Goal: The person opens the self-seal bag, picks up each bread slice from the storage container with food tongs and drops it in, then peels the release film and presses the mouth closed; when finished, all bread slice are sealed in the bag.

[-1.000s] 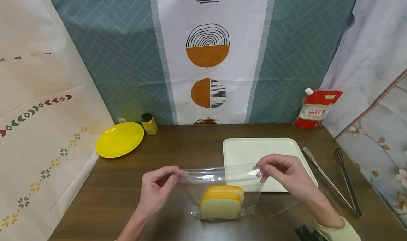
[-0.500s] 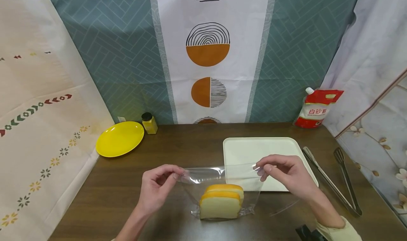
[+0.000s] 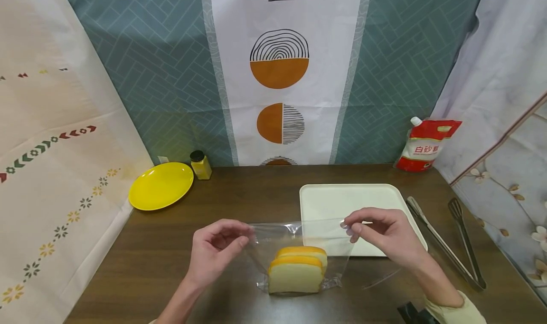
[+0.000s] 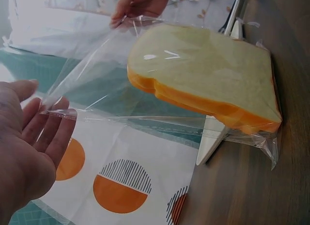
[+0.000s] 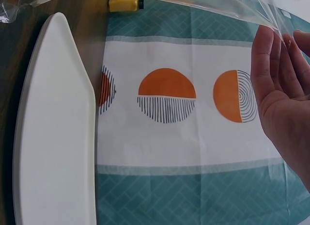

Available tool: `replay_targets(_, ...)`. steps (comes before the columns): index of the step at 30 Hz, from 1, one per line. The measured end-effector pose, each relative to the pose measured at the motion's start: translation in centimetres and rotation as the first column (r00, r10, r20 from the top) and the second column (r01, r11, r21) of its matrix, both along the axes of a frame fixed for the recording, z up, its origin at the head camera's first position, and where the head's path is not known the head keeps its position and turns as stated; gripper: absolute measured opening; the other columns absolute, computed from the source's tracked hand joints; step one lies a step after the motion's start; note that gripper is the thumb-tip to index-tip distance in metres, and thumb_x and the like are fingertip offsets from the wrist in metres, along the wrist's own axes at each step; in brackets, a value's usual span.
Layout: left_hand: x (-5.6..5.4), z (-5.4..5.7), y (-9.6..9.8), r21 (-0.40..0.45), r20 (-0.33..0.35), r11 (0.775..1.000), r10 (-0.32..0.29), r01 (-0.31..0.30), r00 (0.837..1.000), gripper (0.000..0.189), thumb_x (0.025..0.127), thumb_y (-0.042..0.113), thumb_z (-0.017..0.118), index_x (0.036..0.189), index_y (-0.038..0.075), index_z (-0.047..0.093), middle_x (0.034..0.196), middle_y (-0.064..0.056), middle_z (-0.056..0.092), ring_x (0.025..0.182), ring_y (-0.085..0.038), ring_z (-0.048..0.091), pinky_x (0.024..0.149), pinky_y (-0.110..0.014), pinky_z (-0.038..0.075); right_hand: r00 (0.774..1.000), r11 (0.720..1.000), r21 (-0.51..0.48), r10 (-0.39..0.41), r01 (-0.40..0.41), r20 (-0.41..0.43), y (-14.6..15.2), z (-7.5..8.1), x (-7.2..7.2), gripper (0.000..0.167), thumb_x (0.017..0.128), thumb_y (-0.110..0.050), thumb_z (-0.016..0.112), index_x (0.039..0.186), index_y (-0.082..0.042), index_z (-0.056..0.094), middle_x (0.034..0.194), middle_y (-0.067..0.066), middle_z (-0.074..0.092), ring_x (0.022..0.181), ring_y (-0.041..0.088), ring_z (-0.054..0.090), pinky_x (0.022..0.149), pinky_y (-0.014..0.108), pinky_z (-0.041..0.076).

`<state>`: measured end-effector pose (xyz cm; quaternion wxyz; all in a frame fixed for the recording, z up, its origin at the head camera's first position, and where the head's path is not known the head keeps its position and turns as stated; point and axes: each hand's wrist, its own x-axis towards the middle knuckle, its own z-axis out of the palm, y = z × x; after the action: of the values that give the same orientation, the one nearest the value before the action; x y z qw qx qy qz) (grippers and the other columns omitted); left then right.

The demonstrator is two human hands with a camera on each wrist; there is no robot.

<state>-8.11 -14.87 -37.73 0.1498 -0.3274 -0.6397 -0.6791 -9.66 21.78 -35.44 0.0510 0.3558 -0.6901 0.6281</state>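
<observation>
A clear plastic bag [image 3: 278, 231] with thick bread slices [image 3: 296, 277] inside stands on the table, its mouth upward. The slices are pale with orange-brown crust; in the left wrist view the front bread slice [image 4: 203, 72] shows large through the film. At the bag's left top corner is my left hand [image 3: 209, 250], fingertips against the film and thumb apart from them. The left wrist view shows those fingers [image 4: 57, 133] extended at the corner. My right hand [image 3: 386, 233] pinches the opposite top corner, also visible in the right wrist view beside the bag film [image 5: 232, 4].
Behind the bag's right side lies a white tray [image 3: 342, 200], with metal tongs [image 3: 442, 241] to its right. A yellow plate [image 3: 161, 186] and a yellow jar [image 3: 201, 166] with a black lid stand back left. A red-and-white pouch [image 3: 425, 146] leans back right.
My left thumb has come away from the fingers at the bag's left corner, where they pinched the film before. The right hand and the bread have hardly moved.
</observation>
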Motion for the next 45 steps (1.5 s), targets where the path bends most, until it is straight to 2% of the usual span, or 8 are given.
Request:
replay_targets(7, 0.2, 0.0, 0.3, -0.043, 0.063, 0.995, 0.091, -0.088, 0.994, 0.024, 0.082, -0.010, 0.077, 0.104, -0.006, 0.069, 0.094, -0.017, 0.072, 0.081, -0.024, 0.070, 0.070, -0.031, 0.059, 1.000, 0.999, -0.043, -0.005, 0.006, 0.018, -0.1, -0.3, 0.1, 0.033, 0.083, 0.026, 0.062, 0.109, 0.006, 0.070, 0.100, 0.013, 0.072, 0.070, 0.022, 0.068, 0.070, 0.030, 0.059)
replay_targets(15, 0.1, 0.2, 0.4, -0.066, 0.070, 0.992, 0.115, -0.111, 0.991, 0.029, 0.080, -0.016, 0.075, 0.105, -0.004, 0.070, 0.096, -0.016, 0.072, 0.082, -0.024, 0.071, 0.073, -0.031, 0.059, 0.994, 0.995, -0.012, -0.099, 0.100, 0.054, -0.3, -0.1, 0.4, 0.029, 0.082, 0.021, 0.068, 0.104, 0.003, 0.072, 0.097, 0.011, 0.072, 0.066, 0.021, 0.068, 0.067, 0.030, 0.059)
replay_targets(26, 0.2, 0.2, 0.5, -0.069, -0.062, 0.990, 0.121, -0.125, 0.991, 0.031, 0.079, -0.020, 0.074, 0.105, -0.004, 0.071, 0.094, -0.017, 0.072, 0.079, -0.023, 0.071, 0.074, -0.032, 0.059, 0.992, 0.995, -0.031, -0.096, 0.094, -0.077, -0.3, -0.4, 0.3, 0.036, 0.078, 0.027, 0.066, 0.105, 0.004, 0.070, 0.091, 0.013, 0.070, 0.065, 0.020, 0.066, 0.064, 0.026, 0.057)
replay_targets(31, 0.3, 0.1, 0.6, -0.075, -0.067, 0.986, 0.143, -0.148, 0.987, 0.035, 0.082, -0.014, 0.074, 0.114, -0.003, 0.068, 0.097, -0.015, 0.073, 0.081, -0.025, 0.071, 0.076, -0.031, 0.059, 0.986, 0.994, -0.089, -0.076, 0.063, -0.151, -0.5, -0.4, 0.2, 0.043, 0.074, 0.034, 0.063, 0.109, 0.010, 0.060, 0.090, 0.015, 0.070, 0.067, 0.020, 0.065, 0.059, 0.025, 0.056)
replay_targets(34, 0.2, 0.0, 0.9, -0.070, -0.086, 0.987, 0.142, -0.148, 0.986, 0.047, 0.081, -0.019, 0.072, 0.125, -0.005, 0.062, 0.098, -0.016, 0.073, 0.084, -0.022, 0.072, 0.075, -0.030, 0.059, 0.984, 0.994, -0.048, -0.102, 0.096, -0.145, -0.5, -0.2, 0.4, 0.045, 0.075, 0.032, 0.064, 0.113, 0.010, 0.054, 0.090, 0.013, 0.070, 0.069, 0.019, 0.064, 0.061, 0.024, 0.056)
replay_targets(37, 0.2, 0.0, 1.2, -0.066, -0.104, 0.988, 0.129, -0.137, 0.986, 0.056, 0.078, -0.026, 0.069, 0.130, -0.007, 0.058, 0.098, -0.017, 0.073, 0.086, -0.021, 0.072, 0.077, -0.030, 0.058, 0.980, 0.985, 0.067, -0.149, 0.158, -0.129, -0.3, 0.2, 0.7, 0.046, 0.077, 0.027, 0.067, 0.115, 0.003, 0.056, 0.090, 0.008, 0.070, 0.073, 0.017, 0.064, 0.066, 0.025, 0.056)
replay_targets(42, 0.4, 0.0, 1.5, -0.065, -0.119, 0.990, 0.119, -0.128, 0.986, 0.057, 0.077, -0.028, 0.067, 0.130, -0.007, 0.057, 0.098, -0.016, 0.073, 0.089, -0.020, 0.072, 0.083, -0.030, 0.057, 0.932, 0.914, 0.304, -0.168, 0.270, -0.322, -0.6, 1.8, 0.3, 0.041, 0.079, 0.001, 0.080, 0.114, -0.013, 0.063, 0.099, -0.006, 0.067, 0.089, 0.012, 0.062, 0.080, 0.025, 0.050)
replay_targets(45, 0.5, -0.1, 1.6, -0.058, -0.133, 0.992, 0.107, -0.115, 0.985, 0.056, 0.077, -0.030, 0.066, 0.128, -0.008, 0.058, 0.097, -0.017, 0.072, 0.088, -0.020, 0.072, 0.084, -0.030, 0.056, 0.852, 0.843, 0.397, -0.129, 0.364, -0.507, -2.6, 3.4, 0.0, 0.037, 0.078, -0.020, 0.084, 0.110, -0.016, 0.066, 0.106, -0.009, 0.065, 0.097, 0.012, 0.059, 0.085, 0.030, 0.048)
